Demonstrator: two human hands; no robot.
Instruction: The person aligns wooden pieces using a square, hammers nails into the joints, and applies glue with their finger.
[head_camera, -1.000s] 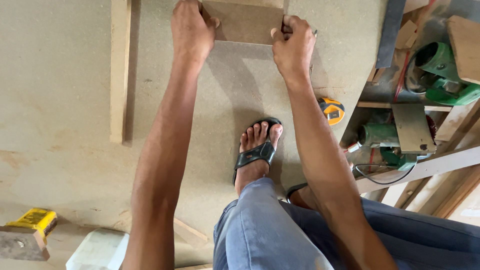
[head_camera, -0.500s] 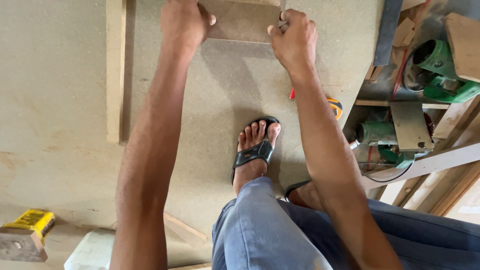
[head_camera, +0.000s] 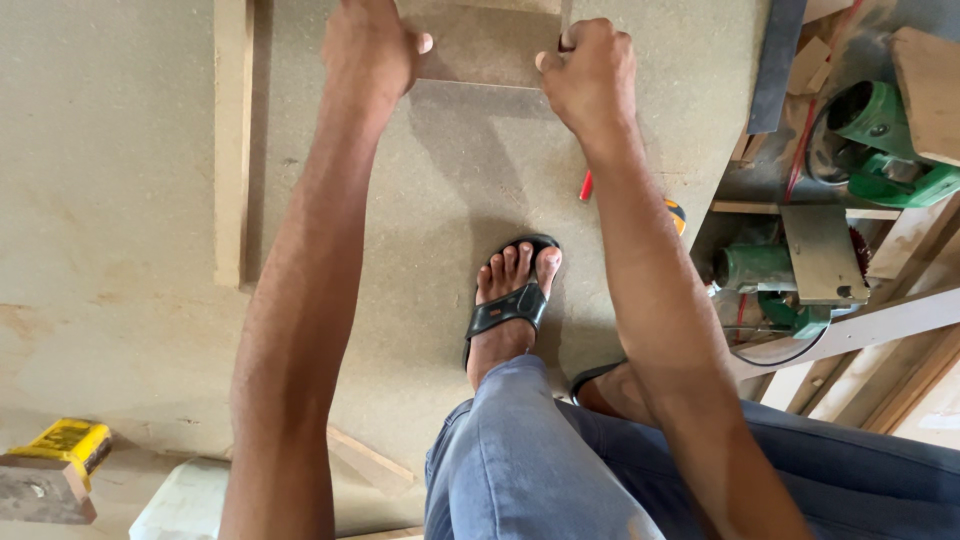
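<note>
1. Head view: both arms stretch forward over a large, flat, pale brown particle-board sheet (head_camera: 480, 230) that fills most of the picture.
2. The left hand (head_camera: 368, 50) is curled round the left end of a small rectangular brown board piece (head_camera: 487, 45); its thumb tip shows on the piece's face, near the left edge.
3. The right hand (head_camera: 590, 75) is closed on the right end of the same piece, with its fingertips (head_camera: 548, 60) folded onto the lower right corner.
4. The small board piece lies flat on the big sheet at the top middle of the view, between the two hands; its upper part is cut off by the picture's edge.
5. A long pale wooden strip (head_camera: 232, 140) lies on the sheet, well to the left of the left arm.
6. A foot in a black sandal (head_camera: 512, 300) stands on the sheet between the forearms, above a knee in blue jeans (head_camera: 520, 460).
7. A red pencil (head_camera: 586, 186) lies just beside the right forearm.
8. Green power tools (head_camera: 880, 140) sit among wooden offcuts at the right.
9. A yellow tool (head_camera: 70, 445) lies at the lower left corner.
</note>
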